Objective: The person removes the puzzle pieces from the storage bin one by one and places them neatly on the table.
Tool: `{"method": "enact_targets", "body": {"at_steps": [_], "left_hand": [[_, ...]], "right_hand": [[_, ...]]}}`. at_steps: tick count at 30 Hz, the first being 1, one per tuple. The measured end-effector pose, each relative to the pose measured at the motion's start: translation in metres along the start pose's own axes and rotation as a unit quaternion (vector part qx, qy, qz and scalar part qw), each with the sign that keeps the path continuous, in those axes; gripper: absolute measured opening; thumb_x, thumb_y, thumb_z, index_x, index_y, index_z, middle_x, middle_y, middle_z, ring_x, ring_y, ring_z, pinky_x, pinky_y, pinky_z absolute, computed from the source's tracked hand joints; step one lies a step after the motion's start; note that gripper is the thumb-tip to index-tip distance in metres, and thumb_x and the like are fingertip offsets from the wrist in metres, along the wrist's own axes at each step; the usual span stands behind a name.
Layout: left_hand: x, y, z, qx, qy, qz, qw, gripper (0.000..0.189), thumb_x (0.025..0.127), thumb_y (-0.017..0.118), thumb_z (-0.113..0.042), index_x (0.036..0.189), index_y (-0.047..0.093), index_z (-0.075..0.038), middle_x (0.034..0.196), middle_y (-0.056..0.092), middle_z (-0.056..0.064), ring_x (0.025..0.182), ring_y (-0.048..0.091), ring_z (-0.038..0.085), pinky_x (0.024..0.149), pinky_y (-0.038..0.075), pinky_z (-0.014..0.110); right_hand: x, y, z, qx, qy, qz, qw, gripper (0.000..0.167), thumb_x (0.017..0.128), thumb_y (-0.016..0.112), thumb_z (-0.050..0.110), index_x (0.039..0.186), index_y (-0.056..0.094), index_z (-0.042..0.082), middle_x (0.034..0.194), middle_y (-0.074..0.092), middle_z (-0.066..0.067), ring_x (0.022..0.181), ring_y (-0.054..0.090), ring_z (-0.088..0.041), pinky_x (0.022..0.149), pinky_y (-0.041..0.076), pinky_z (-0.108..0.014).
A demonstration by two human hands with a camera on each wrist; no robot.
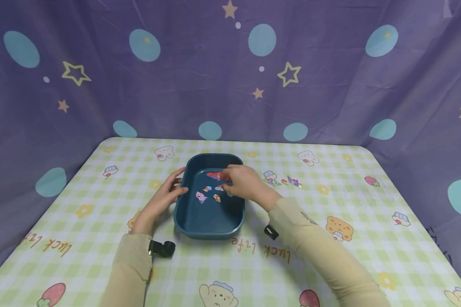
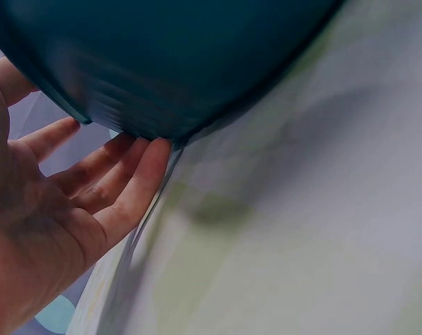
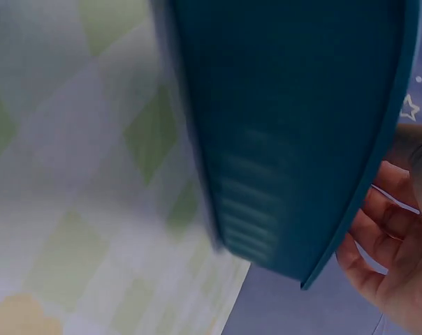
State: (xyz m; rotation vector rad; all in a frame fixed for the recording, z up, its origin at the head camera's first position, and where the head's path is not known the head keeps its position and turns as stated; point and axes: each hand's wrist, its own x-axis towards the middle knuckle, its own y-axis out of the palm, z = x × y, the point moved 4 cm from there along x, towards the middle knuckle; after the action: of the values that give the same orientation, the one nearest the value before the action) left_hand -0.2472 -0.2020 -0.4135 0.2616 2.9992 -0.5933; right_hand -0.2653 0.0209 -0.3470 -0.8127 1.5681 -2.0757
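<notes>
A dark teal rectangular plastic bin (image 1: 209,233) stands on the table. My left hand (image 1: 163,200) holds its left side, thumb at the rim and fingertips against the outer wall, as the left wrist view shows. My right hand (image 1: 243,181) reaches over the right rim with curled fingers. At its fingertips is a flat red sticker-like piece (image 1: 213,175), partly covered by the fingers. Several small colourful pieces lie on the bin floor, among them a pinkish one (image 1: 201,197) and a yellow-and-red one (image 1: 217,198). The right wrist view shows mostly the bin's outer wall (image 3: 288,139).
Right of the bin, more colourful pieces lie on the checked tablecloth (image 1: 100,221), including a purple one (image 1: 294,182) and a small reddish one (image 1: 284,182). Behind the table hangs a purple curtain (image 1: 199,94) printed with stars and ovals.
</notes>
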Motion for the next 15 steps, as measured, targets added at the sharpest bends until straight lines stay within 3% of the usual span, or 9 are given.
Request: {"method": "enact_targets", "body": {"at_steps": [7,11,15], "left_hand": [[0.001,-0.001,0.001,0.004,-0.004,0.002,1.0,0.064,0.089,0.053,-0.025,0.144,0.021,-0.033,0.134,0.037,0.015,0.114,0.046,0.029,0.083,0.04,0.037],[0.0,-0.001,0.0,0.001,-0.001,0.004,1.0,0.064,0.09,0.052,-0.024,0.144,0.021,-0.033,0.135,0.037,0.016,0.114,0.045,0.03,0.085,0.041,0.04],[0.0,-0.001,-0.001,-0.006,0.007,0.005,0.9999,0.063,0.09,0.053,-0.023,0.144,0.021,-0.033,0.134,0.038,0.016,0.113,0.046,0.029,0.081,0.042,0.034]], "right_hand": [[0.008,0.011,0.009,-0.019,-0.013,0.014,0.9996,0.02,0.08,0.065,0.028,0.096,0.069,0.016,0.09,0.064,0.004,0.082,0.06,-0.01,0.072,0.048,-0.03],[0.012,0.017,0.014,-0.021,-0.006,0.042,0.9989,0.021,0.081,0.065,0.029,0.098,0.069,0.017,0.09,0.067,0.005,0.082,0.061,-0.009,0.073,0.048,-0.031],[0.015,0.023,0.018,-0.027,0.001,0.073,0.997,0.023,0.081,0.066,0.031,0.099,0.069,0.017,0.089,0.068,0.005,0.081,0.062,-0.01,0.073,0.048,-0.031]]}}
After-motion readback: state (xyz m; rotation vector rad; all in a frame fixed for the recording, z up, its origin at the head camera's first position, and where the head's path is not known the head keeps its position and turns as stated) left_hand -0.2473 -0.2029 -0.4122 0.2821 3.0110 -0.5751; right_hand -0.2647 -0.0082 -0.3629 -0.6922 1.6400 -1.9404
